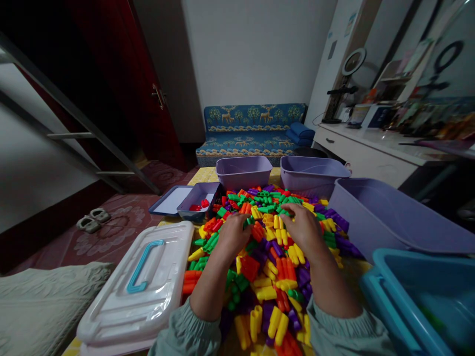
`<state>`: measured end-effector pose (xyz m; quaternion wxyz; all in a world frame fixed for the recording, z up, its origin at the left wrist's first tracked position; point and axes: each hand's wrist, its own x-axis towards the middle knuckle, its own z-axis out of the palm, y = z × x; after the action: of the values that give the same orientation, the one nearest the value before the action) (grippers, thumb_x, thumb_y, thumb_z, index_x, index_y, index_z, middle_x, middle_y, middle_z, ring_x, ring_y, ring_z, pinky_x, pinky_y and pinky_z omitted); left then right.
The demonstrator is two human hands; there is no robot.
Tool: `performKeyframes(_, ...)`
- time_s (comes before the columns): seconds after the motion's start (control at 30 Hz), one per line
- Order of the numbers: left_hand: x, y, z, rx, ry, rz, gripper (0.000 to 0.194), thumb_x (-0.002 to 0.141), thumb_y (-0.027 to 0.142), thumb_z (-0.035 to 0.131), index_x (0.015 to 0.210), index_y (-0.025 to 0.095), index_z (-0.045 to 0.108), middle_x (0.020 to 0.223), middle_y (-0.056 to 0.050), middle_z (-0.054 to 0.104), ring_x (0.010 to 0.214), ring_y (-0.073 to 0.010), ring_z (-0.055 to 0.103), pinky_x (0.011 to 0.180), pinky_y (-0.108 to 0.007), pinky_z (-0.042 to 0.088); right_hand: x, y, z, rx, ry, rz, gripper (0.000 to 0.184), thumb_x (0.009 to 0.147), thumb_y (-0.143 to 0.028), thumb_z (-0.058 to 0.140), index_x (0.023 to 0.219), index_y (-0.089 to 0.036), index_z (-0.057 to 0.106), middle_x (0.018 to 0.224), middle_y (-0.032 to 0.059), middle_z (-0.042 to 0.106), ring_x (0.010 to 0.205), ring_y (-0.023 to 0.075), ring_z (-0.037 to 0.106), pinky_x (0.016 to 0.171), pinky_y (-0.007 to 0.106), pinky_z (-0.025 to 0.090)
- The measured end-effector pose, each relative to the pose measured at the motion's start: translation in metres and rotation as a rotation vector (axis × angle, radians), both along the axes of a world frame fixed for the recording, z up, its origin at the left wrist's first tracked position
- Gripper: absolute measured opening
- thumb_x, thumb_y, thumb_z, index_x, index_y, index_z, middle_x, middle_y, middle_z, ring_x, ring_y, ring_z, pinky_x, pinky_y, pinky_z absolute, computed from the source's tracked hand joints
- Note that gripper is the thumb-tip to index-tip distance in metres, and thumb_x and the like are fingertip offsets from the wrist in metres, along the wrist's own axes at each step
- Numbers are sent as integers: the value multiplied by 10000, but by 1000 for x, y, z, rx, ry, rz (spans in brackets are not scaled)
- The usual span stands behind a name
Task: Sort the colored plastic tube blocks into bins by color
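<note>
A white lidded box (148, 282) stands just left of the heap of blocks (284, 269). Beyond it, at the heap's far left corner, a small box (191, 216) holds a few red pieces (205, 203). The left hand (234, 233), over the heap's middle, is curled nearly closed and seems to pinch a green block (249, 221). Behind the heap stands a purple tub (243, 180). The right hand (303, 228), half open above the heap's yellow blocks, shows nothing in its grasp; I cannot tell whether it touches any. Two more purple tubs (311, 185) and a blue tub (389, 296) line the heap's right side. The work looks barely begun: nearly all the blocks lie loose, colours mixed.
</note>
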<state>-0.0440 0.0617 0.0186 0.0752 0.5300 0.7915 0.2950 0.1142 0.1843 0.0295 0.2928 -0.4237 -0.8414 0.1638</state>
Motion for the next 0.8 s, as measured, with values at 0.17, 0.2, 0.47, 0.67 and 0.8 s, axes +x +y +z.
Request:
performKeyframes(0.17,0,-2,2,-63,-35,-70,450,779,188,528,1219,190,620,1169,-126,618,1017,-231,612,876,-313,449,-3,2,-15,74,-143,65,492,853,-196,470,1335,-103,504,1365,157,509,1269,257,456,1067,400,350)
performKeyframes(0.2,0,-2,3,-69,-40,-82,455,769,187,536,1216,193,622,1166,-122,614,1026,-231,609,881,-307,448,-4,1,-16,70,-175,79,489,863,-180,444,1341,-96,500,1376,162,496,1280,258,444,1074,404,341)
performKeyframes(0.47,1,-4,3,-100,7,-122,471,754,142,521,1210,212,618,1188,-93,610,1057,-228,602,909,-295,445,-7,-2,-10,45,-208,66,419,843,-143,437,1221,-151,618,1261,117,583,1163,238,531,1018,358,397)
performKeyframes(0.67,-2,-4,1,-99,6,-119,455,701,115,539,1143,183,620,1149,-90,643,1039,-233,599,872,-303,453,-7,-4,-12,19,-304,12,495,892,-250,437,1363,-106,480,1345,180,505,1236,281,478,1016,394,386)
performKeyframes(0.8,-4,-5,0,-84,-20,-113,401,691,129,550,1080,189,624,1079,-74,665,951,-218,609,778,-283,452,-9,-5,-11,-21,-276,1,501,865,-234,481,1345,-90,496,1198,165,594,1117,264,557,972,357,420)
